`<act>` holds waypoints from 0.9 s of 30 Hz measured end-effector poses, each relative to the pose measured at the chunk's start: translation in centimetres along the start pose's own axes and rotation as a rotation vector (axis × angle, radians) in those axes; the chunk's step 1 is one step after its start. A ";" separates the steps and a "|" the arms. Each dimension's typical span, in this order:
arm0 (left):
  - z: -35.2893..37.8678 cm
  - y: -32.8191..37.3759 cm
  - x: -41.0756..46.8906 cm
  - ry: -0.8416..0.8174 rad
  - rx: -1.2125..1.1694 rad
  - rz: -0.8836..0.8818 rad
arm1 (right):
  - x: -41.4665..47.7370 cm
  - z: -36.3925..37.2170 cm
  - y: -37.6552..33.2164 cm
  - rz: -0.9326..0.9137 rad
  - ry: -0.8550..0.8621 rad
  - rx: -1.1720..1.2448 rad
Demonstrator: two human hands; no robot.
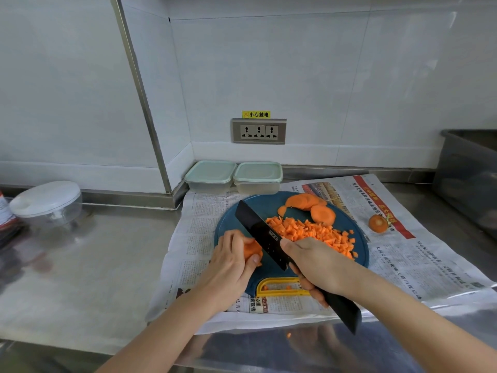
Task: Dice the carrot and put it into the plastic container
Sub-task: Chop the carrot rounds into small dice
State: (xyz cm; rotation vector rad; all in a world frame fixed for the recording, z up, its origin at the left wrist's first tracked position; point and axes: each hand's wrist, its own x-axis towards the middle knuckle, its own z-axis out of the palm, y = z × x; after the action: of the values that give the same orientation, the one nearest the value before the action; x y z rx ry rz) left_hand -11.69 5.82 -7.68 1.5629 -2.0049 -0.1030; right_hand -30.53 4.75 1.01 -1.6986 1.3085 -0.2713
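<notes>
The left hand (231, 262) pinches a carrot piece (252, 250) on the blue board (361, 255). The right hand (317, 261) grips the black knife (262, 232) beside it.

A kitchen: white tiled walls, a stainless steel worktop (113, 265) (newspaper-covered), a cutting board (231, 222) and a wall socket (259, 131).

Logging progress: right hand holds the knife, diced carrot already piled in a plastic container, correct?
Not quite: the head view shows the diced carrot piled on the blue cutting board, not in a plastic container. The right hand does hold the knife.
</notes>
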 end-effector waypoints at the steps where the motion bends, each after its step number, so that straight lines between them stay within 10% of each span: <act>1: 0.0 0.0 0.0 -0.004 -0.008 0.000 | 0.0 -0.1 0.0 0.018 -0.019 0.015; 13: 0.2 -0.3 0.0 -0.020 -0.030 0.014 | 1.2 -1.7 -1.3 0.211 -0.200 0.060; 27: 0.4 -0.4 0.0 0.018 -0.069 0.023 | 2.8 2.6 -0.7 0.113 -0.025 0.005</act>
State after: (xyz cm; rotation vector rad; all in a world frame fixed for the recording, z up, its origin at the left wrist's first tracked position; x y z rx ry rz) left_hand -11.55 5.61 -8.17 1.4929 -1.9838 -0.1468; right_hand -27.19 3.75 -0.81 -1.6125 1.3786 -0.1865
